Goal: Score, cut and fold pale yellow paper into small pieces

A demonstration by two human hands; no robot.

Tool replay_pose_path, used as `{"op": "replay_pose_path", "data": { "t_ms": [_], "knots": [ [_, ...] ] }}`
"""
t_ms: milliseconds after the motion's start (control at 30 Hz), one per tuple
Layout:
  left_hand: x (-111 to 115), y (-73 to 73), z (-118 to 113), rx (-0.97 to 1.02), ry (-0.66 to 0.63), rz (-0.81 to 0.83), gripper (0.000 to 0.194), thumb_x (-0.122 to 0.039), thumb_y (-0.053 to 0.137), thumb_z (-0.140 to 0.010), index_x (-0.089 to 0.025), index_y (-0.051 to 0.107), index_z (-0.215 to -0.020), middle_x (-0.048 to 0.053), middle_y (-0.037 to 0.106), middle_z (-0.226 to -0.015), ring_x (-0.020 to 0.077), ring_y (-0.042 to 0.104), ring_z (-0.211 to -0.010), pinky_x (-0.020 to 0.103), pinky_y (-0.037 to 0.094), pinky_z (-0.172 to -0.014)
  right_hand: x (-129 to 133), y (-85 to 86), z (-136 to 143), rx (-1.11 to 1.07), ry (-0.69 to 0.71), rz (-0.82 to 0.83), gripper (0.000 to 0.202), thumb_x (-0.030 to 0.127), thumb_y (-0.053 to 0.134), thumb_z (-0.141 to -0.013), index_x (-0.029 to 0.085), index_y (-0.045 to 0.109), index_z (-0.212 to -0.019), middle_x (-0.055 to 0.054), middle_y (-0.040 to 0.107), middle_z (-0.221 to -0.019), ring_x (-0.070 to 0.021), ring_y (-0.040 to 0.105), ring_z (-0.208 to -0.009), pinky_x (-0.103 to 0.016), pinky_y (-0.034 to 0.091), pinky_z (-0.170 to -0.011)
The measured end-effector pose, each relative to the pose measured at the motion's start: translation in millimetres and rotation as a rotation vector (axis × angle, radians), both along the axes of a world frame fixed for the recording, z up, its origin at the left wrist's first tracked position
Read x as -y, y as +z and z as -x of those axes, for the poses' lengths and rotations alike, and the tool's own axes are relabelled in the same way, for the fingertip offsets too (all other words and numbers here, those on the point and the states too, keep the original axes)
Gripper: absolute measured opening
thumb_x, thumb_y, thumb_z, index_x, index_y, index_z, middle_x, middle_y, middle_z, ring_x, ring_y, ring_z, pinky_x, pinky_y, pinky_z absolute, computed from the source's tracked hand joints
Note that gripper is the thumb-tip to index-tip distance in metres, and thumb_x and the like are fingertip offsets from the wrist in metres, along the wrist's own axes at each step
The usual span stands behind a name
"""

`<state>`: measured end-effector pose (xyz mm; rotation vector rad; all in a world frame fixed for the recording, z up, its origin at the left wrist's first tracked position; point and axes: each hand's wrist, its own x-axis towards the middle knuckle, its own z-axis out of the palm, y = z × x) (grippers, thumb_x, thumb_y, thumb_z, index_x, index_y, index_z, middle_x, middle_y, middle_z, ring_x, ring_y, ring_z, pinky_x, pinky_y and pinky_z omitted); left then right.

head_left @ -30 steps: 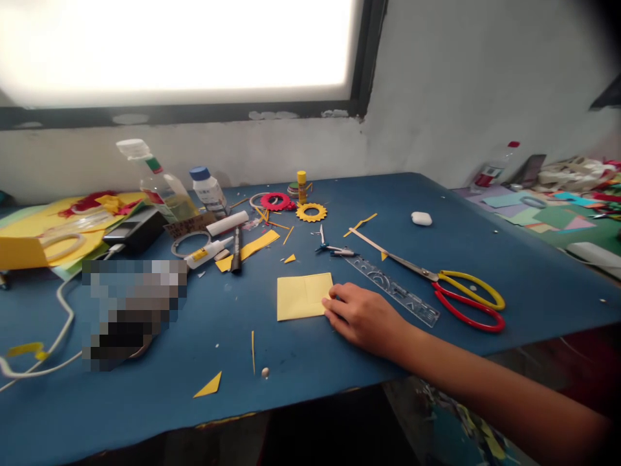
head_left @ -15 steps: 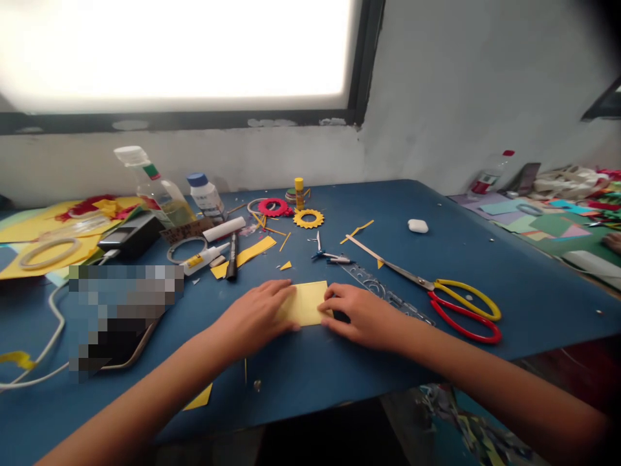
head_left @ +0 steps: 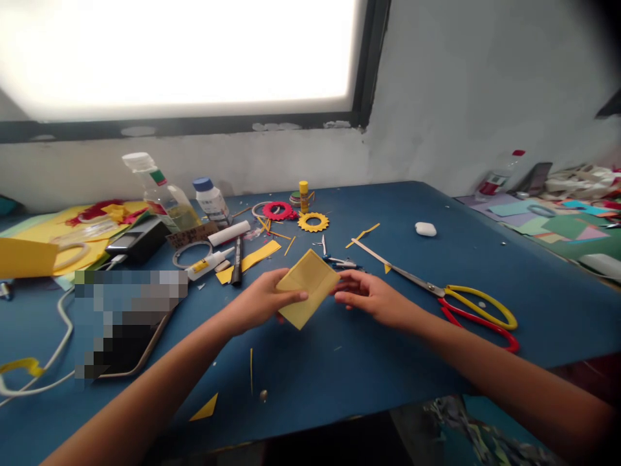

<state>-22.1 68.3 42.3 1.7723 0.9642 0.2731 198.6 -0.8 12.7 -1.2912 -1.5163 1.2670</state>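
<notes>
The yellow paper square had just been lifted off the blue table, where it had lain flat, and turned so that one corner pointed toward the near edge. That left it raised and tilted in hand, with its near side clear of the tabletop except where a thumb crossed it. The left hand had hold of it at its left corner, partly closed, the thumb lying across the near face and the fingers mostly hidden behind. The right hand was at the paper's right corner, fingers loosely curled and slightly parted; whether they touched the edge could not be told. Beyond the paper, a little to the right, lay a pair of compasses; farther off were a yellow toothed ring, a red toothed ring and an upright glue stick. To the left lay a black marker; to the right, large scissors with red and yellow handles. A yellow paper triangle lay near the table's near edge, toward the left.
</notes>
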Motion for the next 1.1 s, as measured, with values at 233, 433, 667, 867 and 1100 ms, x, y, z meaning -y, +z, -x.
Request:
{"op": "replay_pose_path", "data": {
  "t_ms": [233, 433, 667, 867, 1100],
  "knots": [
    [20, -7.1, 0, 0.283, -0.032, 0.362, 0.047, -0.024, 0.077, -0.066, -0.018, 0.06, -0.109, 0.006, 0.068, -0.101, 0.0194, 0.064, -0.086, 0.026, 0.054, -0.064, -6, 16.9, 8, -0.207, -0.1, 0.046, 0.019, 0.033, 0.065, -0.076, 0.014, 0.064, -0.077, -0.001, 0.065, -0.071, -0.0114, 0.061, -0.066, -0.028, 0.051, -0.067],
    [26, -12.9, -3, 0.304, 0.06, 0.404, 0.04, -0.027, 0.076, -0.069, -0.016, 0.066, -0.106, 0.009, 0.07, -0.1, 0.0208, 0.065, -0.087, 0.024, 0.053, -0.061, -13, 17.1, 13, -0.185, -0.132, 0.006, 0.023, 0.036, 0.066, -0.074, 0.015, 0.065, -0.082, 0.0, 0.063, -0.068, -0.0106, 0.059, -0.061, -0.027, 0.05, -0.062],
    [25, -21.4, -6, 0.331, 0.104, 0.268, 0.037, -0.04, 0.064, -0.08, -0.014, 0.066, -0.106, 0.008, 0.071, -0.097, 0.0229, 0.065, -0.088, 0.032, 0.052, -0.075, -11, 5.0, 14, -0.084, -0.01, 0.015, 0.024, 0.038, 0.07, -0.073, 0.015, 0.063, -0.074, 0.001, 0.061, -0.062, -0.0113, 0.058, -0.056, -0.027, 0.05, -0.059],
    [17, -16.1, 4, 0.364, 0.081, -0.638, 0.013, -0.021, 0.059, -0.082, -0.019, 0.069, -0.091, 0.006, 0.07, -0.098, 0.0215, 0.063, -0.093, 0.036, 0.049, -0.085, -5, 4.7, 5, 0.285, -0.094, -0.678, 0.012, 0.021, 0.058, -0.085, 0.02, 0.069, -0.084, -0.005, 0.068, -0.088, -0.0167, 0.063, -0.081, -0.03, 0.051, -0.072],
    [18, -11.4, 9, 0.312, -0.036, -1.286, 0.013, -0.011, 0.059, -0.081, -0.022, 0.064, -0.086, 0.005, 0.07, -0.097, 0.0193, 0.061, -0.093, 0.037, 0.047, -0.088, -1, 8.5, 3, 0.374, -0.186, -0.991, 0.014, 0.015, 0.059, -0.084, 0.024, 0.069, -0.085, -0.003, 0.06, -0.087, -0.0142, 0.06, -0.078, -0.029, 0.052, -0.068]
  ]
}}
